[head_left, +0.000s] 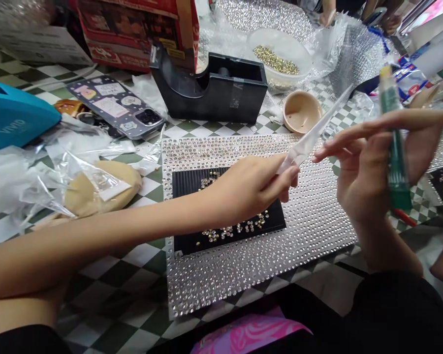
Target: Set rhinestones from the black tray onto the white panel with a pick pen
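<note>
My left hand (254, 182) reaches over the black ribbed tray (229, 233), fingers closed on the lower end of a clear plastic piping bag (310, 140), which slants up to the right. Loose gold and clear rhinestones (221, 233) lie in the tray. Under it is a sheet of rhinestones (317, 211) in rows. To the right, my right hand (376, 167) is raised beside the bag, with a green translucent pen-like tool (395, 152) held between thumb and fingers, tilted slightly and yellow at the top.
Behind the sheet stand a black tape dispenser (217, 93), a small beige bowl (302, 112) and a clear bowl of gold stones (276, 59). A phone (118, 105), a teal VIVID device (16, 118) and plastic bags lie left. Another person's hands (328, 12) show at the top.
</note>
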`<move>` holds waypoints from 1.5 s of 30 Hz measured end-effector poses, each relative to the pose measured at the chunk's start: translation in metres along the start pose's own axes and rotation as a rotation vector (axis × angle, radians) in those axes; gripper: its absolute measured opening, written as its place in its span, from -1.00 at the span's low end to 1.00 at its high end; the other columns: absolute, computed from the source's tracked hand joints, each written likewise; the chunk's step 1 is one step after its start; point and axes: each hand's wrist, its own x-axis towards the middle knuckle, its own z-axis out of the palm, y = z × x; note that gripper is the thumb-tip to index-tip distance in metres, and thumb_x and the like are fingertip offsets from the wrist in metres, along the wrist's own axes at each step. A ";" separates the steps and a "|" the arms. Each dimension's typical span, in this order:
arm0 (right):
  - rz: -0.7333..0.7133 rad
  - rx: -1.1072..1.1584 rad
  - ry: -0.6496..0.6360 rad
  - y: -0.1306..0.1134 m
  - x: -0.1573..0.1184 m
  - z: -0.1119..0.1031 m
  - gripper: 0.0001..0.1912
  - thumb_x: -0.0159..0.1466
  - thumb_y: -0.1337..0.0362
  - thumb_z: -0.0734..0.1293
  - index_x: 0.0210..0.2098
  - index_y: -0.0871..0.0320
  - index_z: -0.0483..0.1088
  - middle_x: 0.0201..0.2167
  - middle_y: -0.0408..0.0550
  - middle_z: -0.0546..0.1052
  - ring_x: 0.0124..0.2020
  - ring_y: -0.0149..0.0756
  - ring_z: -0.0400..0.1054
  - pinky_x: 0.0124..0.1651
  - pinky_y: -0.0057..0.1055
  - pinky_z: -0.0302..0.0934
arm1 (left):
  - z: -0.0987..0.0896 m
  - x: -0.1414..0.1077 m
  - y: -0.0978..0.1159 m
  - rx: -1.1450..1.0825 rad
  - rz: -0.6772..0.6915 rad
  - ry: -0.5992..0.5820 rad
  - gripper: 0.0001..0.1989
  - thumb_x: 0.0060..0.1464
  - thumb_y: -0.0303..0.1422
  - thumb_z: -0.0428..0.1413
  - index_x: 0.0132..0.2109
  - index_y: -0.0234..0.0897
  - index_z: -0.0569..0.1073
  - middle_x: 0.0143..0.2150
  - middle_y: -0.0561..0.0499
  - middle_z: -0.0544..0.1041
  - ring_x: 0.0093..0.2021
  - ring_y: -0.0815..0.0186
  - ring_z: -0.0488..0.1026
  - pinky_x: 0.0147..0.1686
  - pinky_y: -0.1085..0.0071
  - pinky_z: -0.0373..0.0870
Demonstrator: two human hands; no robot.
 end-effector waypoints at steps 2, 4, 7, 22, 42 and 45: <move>-0.052 0.048 -0.029 0.000 0.002 -0.001 -0.87 0.46 0.00 0.46 -0.02 -0.28 0.58 -0.30 -0.25 0.61 -0.36 -0.32 0.52 -0.30 -0.32 0.52 | 0.000 -0.001 0.002 -0.046 0.015 -0.031 -0.64 0.51 -0.24 -0.13 -0.22 -0.24 0.43 -0.39 0.10 0.62 -0.43 0.48 0.48 -0.31 0.48 0.33; -0.030 0.059 -0.159 0.002 0.004 -0.002 -0.76 0.32 -0.02 0.59 -0.06 -0.16 0.66 -0.39 -0.21 0.59 -0.49 -0.31 0.46 -0.47 -0.31 0.46 | 0.002 -0.001 0.002 -0.078 0.025 -0.068 -0.66 0.50 -0.23 -0.10 -0.21 -0.24 0.44 -0.41 0.13 0.62 -0.46 0.50 0.46 -0.33 0.49 0.31; 0.032 0.120 -0.292 0.005 0.004 -0.003 -0.76 0.24 0.04 0.64 -0.11 -0.18 0.67 -0.40 -0.23 0.60 -0.53 -0.31 0.43 -0.53 -0.28 0.43 | 0.003 -0.001 0.002 -0.108 0.030 -0.100 -0.64 0.51 -0.22 -0.10 -0.23 -0.24 0.45 -0.41 0.13 0.62 -0.44 0.51 0.47 -0.31 0.50 0.32; 0.027 0.289 -0.363 0.011 -0.002 -0.013 -0.81 0.34 0.18 0.55 -0.05 -0.17 0.70 -0.42 -0.23 0.66 -0.59 -0.37 0.44 -0.59 -0.37 0.37 | 0.005 0.017 0.004 -0.198 -0.017 -0.288 -0.65 0.48 -0.20 -0.08 -0.23 -0.24 0.46 -0.51 0.15 0.48 -0.50 0.49 0.38 -0.42 0.54 0.28; -0.095 0.176 -0.280 0.018 -0.001 -0.034 -0.81 0.30 -0.06 0.59 -0.12 -0.25 0.71 -0.45 -0.23 0.59 -0.66 -0.41 0.20 -0.65 -0.35 0.21 | 0.024 0.023 0.003 -0.042 0.031 -0.246 -0.74 0.51 -0.15 0.05 0.02 -0.24 0.48 -0.40 0.13 0.60 -0.39 0.43 0.52 -0.34 0.50 0.35; -0.125 0.070 -0.228 0.030 0.011 -0.039 -0.82 0.29 0.00 0.60 -0.11 -0.28 0.70 -0.48 -0.23 0.54 -0.59 -0.34 0.23 -0.57 -0.28 0.12 | 0.015 0.031 -0.003 0.059 0.011 -0.129 -0.80 0.45 -0.27 0.11 0.06 -0.27 0.51 -0.29 0.06 0.63 -0.36 0.44 0.49 -0.35 0.52 0.33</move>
